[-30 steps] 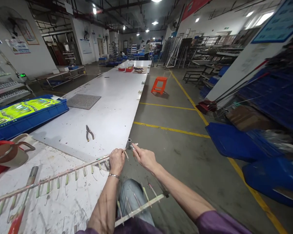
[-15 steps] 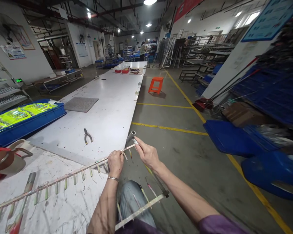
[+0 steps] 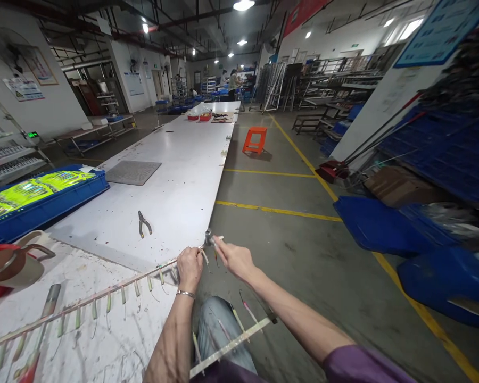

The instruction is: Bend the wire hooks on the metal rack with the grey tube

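My left hand (image 3: 189,268) is closed around a long, narrow strip (image 3: 115,286) near its far end, at the table edge. Several small pale-green pieces with thin wire hooks hang along this strip. My right hand (image 3: 235,259) is closed on a metal tool (image 3: 208,234) with a round, tube-like end, at the strip's tip just beyond my left hand. The tool's handle is hidden by my hand and forearm. Over my knee lies a second strip (image 3: 233,343) with several thin, hooked pieces on it.
Pliers (image 3: 144,224) and a grey mat (image 3: 133,173) lie on the long white table (image 3: 183,154). Left are a blue crate (image 3: 64,194) with bright yellow contents and a brown-and-white jug (image 3: 18,263). An orange stool (image 3: 255,140) and a blue jerrycan (image 3: 447,282) stand on the floor.
My right hand has swung the tool's round end down and slightly left, onto or close to the strip's tip. My left hand stays in place on the strip.
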Action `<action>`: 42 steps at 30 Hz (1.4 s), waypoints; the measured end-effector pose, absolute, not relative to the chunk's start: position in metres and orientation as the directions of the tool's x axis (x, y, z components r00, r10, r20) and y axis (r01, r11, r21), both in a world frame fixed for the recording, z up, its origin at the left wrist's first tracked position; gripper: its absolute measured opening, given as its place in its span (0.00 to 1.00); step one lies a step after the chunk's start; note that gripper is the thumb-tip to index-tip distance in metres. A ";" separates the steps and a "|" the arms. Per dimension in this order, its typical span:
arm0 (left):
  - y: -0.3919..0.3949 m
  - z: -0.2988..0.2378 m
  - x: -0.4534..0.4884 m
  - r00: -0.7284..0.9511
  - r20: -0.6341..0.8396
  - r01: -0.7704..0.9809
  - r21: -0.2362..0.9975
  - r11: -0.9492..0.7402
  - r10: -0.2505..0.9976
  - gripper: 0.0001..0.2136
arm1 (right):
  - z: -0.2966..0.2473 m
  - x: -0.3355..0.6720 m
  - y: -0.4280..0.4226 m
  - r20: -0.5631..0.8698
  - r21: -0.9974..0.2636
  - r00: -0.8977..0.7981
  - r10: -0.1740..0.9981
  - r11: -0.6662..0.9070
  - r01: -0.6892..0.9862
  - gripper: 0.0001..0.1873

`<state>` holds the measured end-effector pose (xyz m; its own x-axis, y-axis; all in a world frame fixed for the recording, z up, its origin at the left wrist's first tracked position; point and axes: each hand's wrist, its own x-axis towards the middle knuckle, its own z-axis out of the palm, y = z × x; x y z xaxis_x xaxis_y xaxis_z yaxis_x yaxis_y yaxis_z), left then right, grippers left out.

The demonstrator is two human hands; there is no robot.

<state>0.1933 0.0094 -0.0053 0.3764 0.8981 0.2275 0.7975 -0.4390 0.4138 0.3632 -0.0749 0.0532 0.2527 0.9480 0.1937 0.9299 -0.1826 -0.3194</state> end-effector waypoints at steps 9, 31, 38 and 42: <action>0.010 -0.006 0.193 0.382 0.241 0.786 0.422 -0.451 0.892 0.10 | 0.051 0.363 -0.070 0.324 -0.395 0.242 0.915 -0.102 0.913 0.25; 0.012 -0.013 0.192 0.391 0.256 0.810 0.361 -0.463 0.884 0.10 | 0.057 0.362 -0.071 0.195 -0.296 0.179 0.964 -0.116 0.948 0.25; 0.011 -0.013 0.194 0.385 0.255 0.815 0.357 -0.456 0.887 0.10 | 0.058 0.361 -0.074 0.286 -0.380 0.311 0.906 -0.191 0.905 0.26; 0.010 -0.011 0.194 0.389 0.234 0.820 0.354 -0.451 0.891 0.10 | 0.053 0.359 -0.070 0.083 -0.277 0.261 0.962 -0.229 0.933 0.24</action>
<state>0.1939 0.0105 -0.0108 0.3890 0.8911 0.2336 0.8196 -0.4505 0.3540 0.3588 -0.0698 0.0534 0.2609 0.9618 0.0834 0.9331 -0.2291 -0.2773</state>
